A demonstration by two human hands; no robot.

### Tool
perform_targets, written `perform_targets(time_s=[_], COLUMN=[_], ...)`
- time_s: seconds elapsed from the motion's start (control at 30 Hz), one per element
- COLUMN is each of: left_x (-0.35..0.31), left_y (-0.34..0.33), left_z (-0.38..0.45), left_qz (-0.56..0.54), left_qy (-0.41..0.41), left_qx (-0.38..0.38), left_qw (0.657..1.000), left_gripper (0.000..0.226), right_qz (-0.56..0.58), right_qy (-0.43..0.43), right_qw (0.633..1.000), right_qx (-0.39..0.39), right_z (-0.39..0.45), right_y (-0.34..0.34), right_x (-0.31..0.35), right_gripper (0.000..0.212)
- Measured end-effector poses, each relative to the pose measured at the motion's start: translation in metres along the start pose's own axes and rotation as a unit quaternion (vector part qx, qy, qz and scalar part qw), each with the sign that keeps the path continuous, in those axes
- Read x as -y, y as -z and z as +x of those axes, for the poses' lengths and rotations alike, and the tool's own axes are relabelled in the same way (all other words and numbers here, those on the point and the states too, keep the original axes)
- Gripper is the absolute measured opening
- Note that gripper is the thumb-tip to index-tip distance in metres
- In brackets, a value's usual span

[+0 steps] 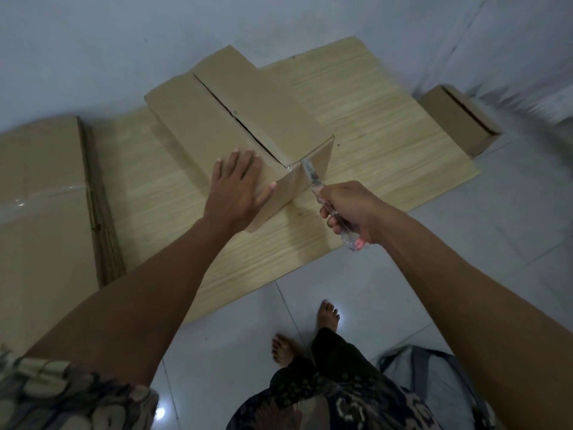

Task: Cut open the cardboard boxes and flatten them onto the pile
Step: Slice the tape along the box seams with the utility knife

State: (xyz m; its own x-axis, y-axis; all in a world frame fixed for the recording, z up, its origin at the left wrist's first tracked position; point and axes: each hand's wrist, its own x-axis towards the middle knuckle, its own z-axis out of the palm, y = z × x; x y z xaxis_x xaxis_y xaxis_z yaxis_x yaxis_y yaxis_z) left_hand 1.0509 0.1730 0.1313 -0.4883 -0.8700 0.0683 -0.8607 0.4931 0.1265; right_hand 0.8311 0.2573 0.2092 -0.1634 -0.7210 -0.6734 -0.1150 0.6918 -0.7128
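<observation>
A white tiled floor (496,243) fills the room, and on it lies a big wood-look mat (372,135); a pile of flat cardboard (40,197) sits at the left, right beside the mat; a big cardboard box (217,125) stands on the mat, its top seam already split along most of its length; a smaller box (459,119) waits off to the right, at the mat's edge; the person's left hand (235,190) lies flat with straight fingers on the near corner of the big box, pressing it down; the right hand (350,212) is wrapped tight around a clear box cutter (316,184), whose blade touches the near end of the box, just beside the seam. I think the blade could slip, because the left thumb sits very near the cut line and bare feet (310,330) stand close below; a hard pull toward the body might bring the knife at them; the box could also slide if the flat hand lets up.
</observation>
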Motion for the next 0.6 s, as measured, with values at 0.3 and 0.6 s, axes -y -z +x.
perform_targets(time_s=[0.3,0.6], left_x=[-0.001,0.014], left_y=[0.003,0.006], left_z=[0.005,0.002], left_qz=[-0.031,-0.103], left_qy=[0.016,-0.021], left_qx=[0.014,0.014], left_qw=[0.999,0.994], left_gripper=[0.084,0.093], right_qz=[-0.238,-0.312], right_qy=[0.190,0.168], right_qw=[0.948,0.933], right_qx=[-0.092,-0.064], right_z=[-0.018,-0.011], right_y=[-0.010,-0.007], right_x=[-0.036,-0.045], right_gripper=[0.041,0.032])
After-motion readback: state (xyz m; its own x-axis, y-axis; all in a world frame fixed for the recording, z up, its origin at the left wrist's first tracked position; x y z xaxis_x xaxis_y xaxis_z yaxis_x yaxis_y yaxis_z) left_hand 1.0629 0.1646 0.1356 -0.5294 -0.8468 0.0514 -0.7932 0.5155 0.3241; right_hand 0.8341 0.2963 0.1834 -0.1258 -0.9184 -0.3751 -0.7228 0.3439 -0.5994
